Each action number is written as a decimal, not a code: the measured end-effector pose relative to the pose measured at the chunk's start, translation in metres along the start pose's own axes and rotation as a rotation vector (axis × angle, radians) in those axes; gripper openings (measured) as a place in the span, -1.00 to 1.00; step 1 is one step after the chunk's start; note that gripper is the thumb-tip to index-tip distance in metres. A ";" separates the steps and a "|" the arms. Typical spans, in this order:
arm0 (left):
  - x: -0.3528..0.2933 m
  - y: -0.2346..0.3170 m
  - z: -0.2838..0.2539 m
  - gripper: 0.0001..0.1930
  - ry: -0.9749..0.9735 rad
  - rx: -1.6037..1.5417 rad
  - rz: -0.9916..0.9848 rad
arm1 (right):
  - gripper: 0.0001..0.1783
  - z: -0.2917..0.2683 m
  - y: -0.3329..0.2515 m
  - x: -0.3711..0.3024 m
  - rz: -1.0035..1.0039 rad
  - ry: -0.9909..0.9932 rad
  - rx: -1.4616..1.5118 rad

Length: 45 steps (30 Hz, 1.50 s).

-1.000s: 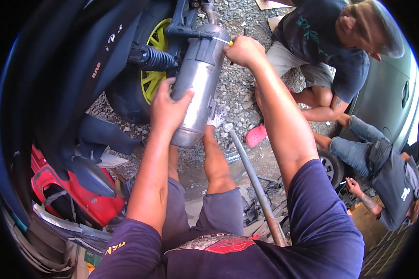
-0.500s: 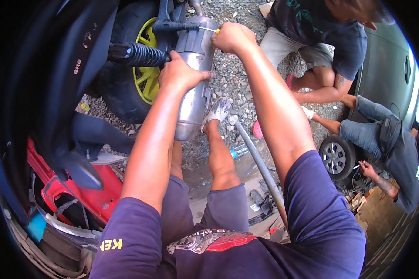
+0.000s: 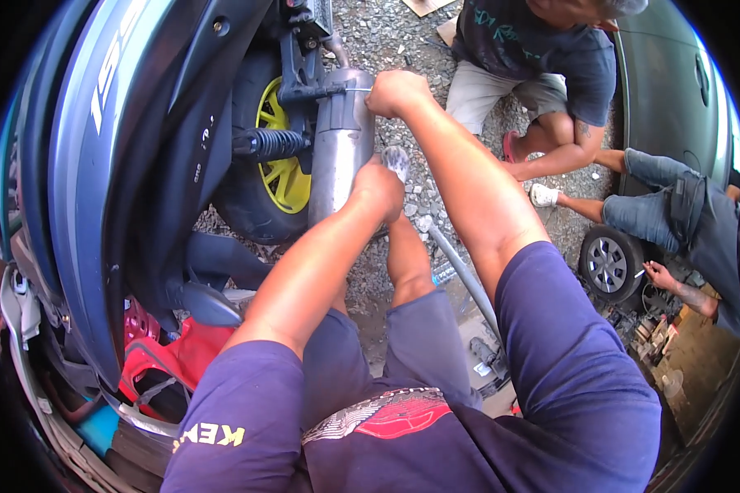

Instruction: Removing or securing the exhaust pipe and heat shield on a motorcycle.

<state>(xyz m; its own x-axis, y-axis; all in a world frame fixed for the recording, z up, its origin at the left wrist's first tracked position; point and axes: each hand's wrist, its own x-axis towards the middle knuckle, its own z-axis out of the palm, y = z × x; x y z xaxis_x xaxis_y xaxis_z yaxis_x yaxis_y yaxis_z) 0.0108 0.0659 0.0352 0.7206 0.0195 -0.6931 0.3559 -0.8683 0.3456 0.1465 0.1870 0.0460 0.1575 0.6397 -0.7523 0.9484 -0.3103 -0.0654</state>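
In the upper centre of the frame, a silver cylindrical muffler [image 3: 341,144] stands beside a scooter's rear wheel [image 3: 286,182] with a yellow-green rim. The right hand [image 3: 399,92] is closed in a fist around a thin-shafted tool [image 3: 355,89], whose shaft points left across the muffler's upper end toward a black bracket [image 3: 301,93]. The left hand [image 3: 380,189] is curled at the muffler's right side; its fingers are mostly hidden, so whether it grips anything cannot be told. A black coil-spring shock absorber [image 3: 278,145] lies left of the muffler, and gravel [image 3: 432,185] spreads to the right.
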 end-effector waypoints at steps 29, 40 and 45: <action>0.005 0.033 0.027 -0.77 0.302 -0.255 -0.226 | -0.59 0.019 -0.006 -0.017 0.010 0.095 0.001; 0.006 0.033 0.028 -0.75 0.356 -0.279 -0.241 | -0.62 0.027 -0.005 -0.022 0.023 0.166 0.057; 0.010 0.034 0.031 -0.74 0.355 -0.304 -0.251 | -0.64 0.028 -0.003 -0.016 0.016 0.172 0.068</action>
<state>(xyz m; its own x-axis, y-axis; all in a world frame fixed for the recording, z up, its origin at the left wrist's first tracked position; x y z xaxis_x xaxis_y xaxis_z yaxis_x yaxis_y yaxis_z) 0.0113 0.0214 0.0204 0.7291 0.4207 -0.5399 0.6621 -0.6334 0.4006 0.1333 0.1577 0.0403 0.2230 0.7434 -0.6306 0.9253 -0.3649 -0.1030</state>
